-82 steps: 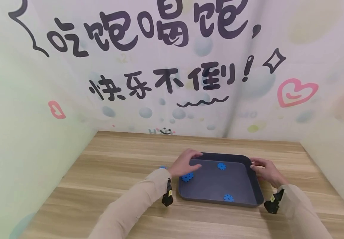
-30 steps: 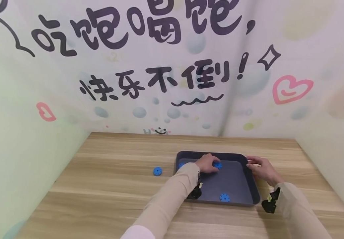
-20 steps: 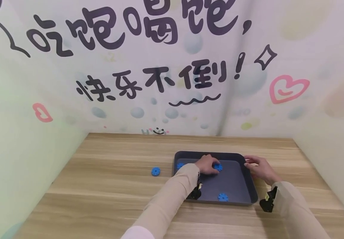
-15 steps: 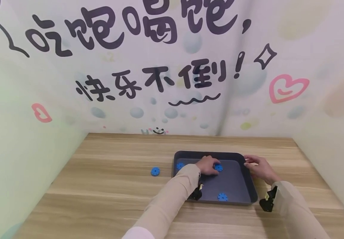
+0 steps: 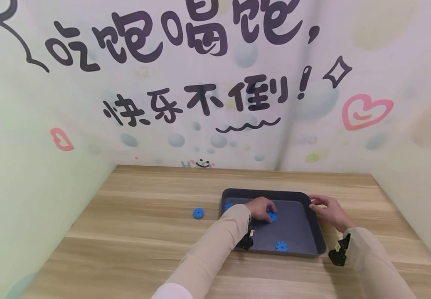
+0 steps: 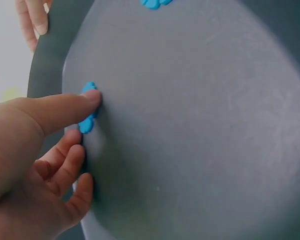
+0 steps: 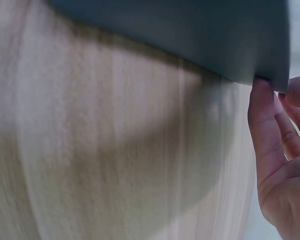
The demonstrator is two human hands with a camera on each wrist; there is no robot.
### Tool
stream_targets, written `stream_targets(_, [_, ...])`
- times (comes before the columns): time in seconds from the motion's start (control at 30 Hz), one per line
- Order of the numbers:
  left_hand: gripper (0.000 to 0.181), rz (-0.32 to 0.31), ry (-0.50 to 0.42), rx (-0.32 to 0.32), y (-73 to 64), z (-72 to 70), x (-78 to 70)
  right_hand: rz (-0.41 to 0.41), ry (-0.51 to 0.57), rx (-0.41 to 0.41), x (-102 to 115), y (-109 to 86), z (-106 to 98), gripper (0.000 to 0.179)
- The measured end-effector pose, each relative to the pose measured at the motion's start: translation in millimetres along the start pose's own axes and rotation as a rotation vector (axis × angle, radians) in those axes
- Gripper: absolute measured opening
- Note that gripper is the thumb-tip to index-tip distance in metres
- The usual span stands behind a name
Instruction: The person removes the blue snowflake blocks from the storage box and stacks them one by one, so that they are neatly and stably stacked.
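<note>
My left hand [image 5: 262,209] is inside the dark grey tray [image 5: 297,232]. It pinches a blue notched plastic disc [image 5: 272,216] between thumb and fingers. In the left wrist view the thumb lies across this blue disc [image 6: 87,125], and the other fingers curl beneath, close to the tray floor. At the tray's far right corner my right hand [image 5: 330,211] grips the wall. In the right wrist view its fingers [image 7: 264,120] meet the outer side and rim of the tray [image 7: 215,40].
Another blue disc [image 5: 281,246] lies near the tray's front wall. A further blue disc [image 5: 228,206], partly behind the left sleeve, is at the tray's left end. Outside, a blue disc [image 5: 198,213] rests on the wooden table [image 5: 144,232]. A printed cloth [image 5: 200,145] hangs behind.
My left hand has gone from the tray's left side to the disc at the back, taken hold of it and drawn it slightly nearer. The right hand has kept its grip on the tray.
</note>
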State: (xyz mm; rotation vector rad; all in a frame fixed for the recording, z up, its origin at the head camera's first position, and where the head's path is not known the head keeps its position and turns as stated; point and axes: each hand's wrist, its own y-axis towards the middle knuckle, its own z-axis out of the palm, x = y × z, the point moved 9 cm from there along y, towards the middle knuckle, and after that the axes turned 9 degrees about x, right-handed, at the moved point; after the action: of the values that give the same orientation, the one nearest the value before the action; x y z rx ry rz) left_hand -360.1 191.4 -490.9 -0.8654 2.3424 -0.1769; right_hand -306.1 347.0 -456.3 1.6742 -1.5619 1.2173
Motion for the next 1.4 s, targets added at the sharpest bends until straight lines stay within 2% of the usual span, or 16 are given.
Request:
stream_targets(0.07, [0.029,-0.011,-0.013,0.016,3.8,2.1,6.8,0.006,0.003,0.001,-1.0,-0.3,0.3,0.044])
stream_targets(0.13, [0.028,-0.026,-0.025,0.024,0.7,1.8,9.9,0.01,0.007,0.0,-1.8,-0.1,0.4,0.043])
stream_targets(0.2, [0.028,-0.055,-0.052,0.016,-8.9,-2.0,10.3,0.013,0.006,-0.001,-2.1,0.4,0.6,0.043])
stream_targets(0.23, [0.028,-0.1,-0.065,0.021,-22.8,-7.9,3.6,0.013,0.002,-0.001,-2.2,0.8,0.8,0.043])
stream_targets(0.27, [0.027,-0.11,-0.07,0.003,-27.7,-10.0,3.7,0.014,0.001,-0.002,-2.5,1.2,0.7,0.043])
stream_targets(0.37, [0.026,-0.12,-0.095,-0.038,-42.1,-16.7,2.6,0.017,-0.003,-0.003,-2.9,1.8,0.3,0.043])
stream_targets(0.43, [0.028,-0.109,-0.092,-0.057,-46.0,-18.4,3.5,0.018,-0.006,-0.004,-3.2,2.0,-0.2,0.043])
stream_targets(0.73, [0.036,-0.102,-0.128,-0.038,-45.4,-16.9,11.2,0.023,0.001,0.002,-2.5,1.7,-1.1,0.044])
stream_targets(1.2, [0.031,-0.108,-0.097,-0.05,-52.6,-20.2,5.7,0.02,0.014,-0.002,-1.4,1.0,-1.7,0.044])
stream_targets(1.4, [0.029,-0.103,-0.111,-0.06,-57.3,-19.3,4.0,0.028,-0.005,0.004,-3.6,0.2,-1.4,0.045])
